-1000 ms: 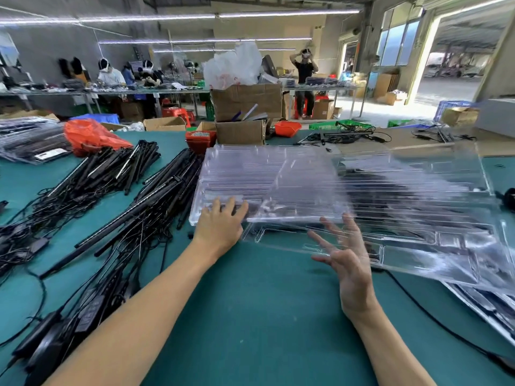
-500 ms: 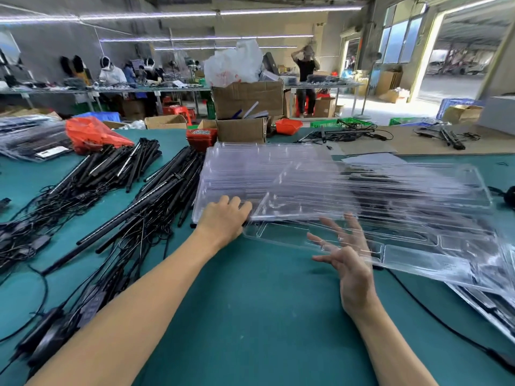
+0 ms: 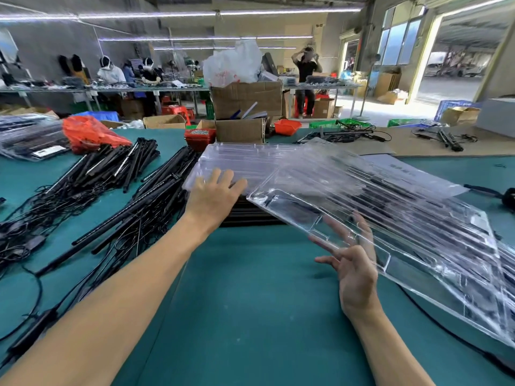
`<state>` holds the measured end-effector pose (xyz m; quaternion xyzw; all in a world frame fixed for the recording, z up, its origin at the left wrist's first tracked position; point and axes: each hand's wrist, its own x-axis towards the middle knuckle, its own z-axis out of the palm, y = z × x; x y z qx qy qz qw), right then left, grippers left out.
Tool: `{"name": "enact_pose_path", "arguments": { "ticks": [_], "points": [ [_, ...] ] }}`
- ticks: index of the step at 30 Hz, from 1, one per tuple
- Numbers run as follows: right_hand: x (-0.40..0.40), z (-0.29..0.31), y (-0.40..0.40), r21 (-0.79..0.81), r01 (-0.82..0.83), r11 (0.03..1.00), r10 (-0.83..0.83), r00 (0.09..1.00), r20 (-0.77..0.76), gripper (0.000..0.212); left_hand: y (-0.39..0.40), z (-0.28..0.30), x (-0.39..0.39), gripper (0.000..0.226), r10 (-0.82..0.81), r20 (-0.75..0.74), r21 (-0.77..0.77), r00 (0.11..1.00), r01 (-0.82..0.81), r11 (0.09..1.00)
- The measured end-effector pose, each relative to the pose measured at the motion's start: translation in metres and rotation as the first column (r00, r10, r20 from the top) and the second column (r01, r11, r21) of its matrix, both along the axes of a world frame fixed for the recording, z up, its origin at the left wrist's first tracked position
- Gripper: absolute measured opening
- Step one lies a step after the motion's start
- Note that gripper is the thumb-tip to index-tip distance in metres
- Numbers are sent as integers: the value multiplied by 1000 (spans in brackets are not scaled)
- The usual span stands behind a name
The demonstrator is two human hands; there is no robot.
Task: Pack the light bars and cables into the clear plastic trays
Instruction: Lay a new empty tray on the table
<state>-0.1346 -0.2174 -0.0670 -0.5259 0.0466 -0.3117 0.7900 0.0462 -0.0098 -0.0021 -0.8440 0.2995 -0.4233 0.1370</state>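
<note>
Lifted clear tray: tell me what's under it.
Under the lifted clear tray, the right hand's fingers and dark light bars show through; the table beneath is mostly obscured by glare.

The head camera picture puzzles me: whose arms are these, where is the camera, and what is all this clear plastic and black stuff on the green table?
No machine here: a person wears a wide-angle camera on the head, so you look down along their own two bare arms. The left hand rests flat, fingers straight, on a stack of clear plastic trays. The right hand, fingers spread, props up the near edge of one tilted clear plastic tray, lifted off the pile. On the green table top, to the left, lie heaps of long black light bars with tangled black cables. Behind them sits an orange plastic bag and brown cardboard boxes.
</note>
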Motion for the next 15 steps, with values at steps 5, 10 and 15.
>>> {"name": "enact_pose_path", "arguments": {
  "ticks": [5, 10, 15],
  "points": [
    [1, 2, -1, 8, 8, 1000, -9, 999, 40, 78, -5, 18, 8, 25, 33, 112, -69, 993, -25, 997],
    [0, 1, -1, 14, 71, 997, -72, 993, 94, 76, -11, 36, 10, 28, 43, 73, -168, 996, -30, 985],
    [-2, 0, 0, 4, 157, 988, -156, 981, 119, 63, -12, 40, 10, 26, 47, 93, -224, 995, -25, 974]
  ]
}}
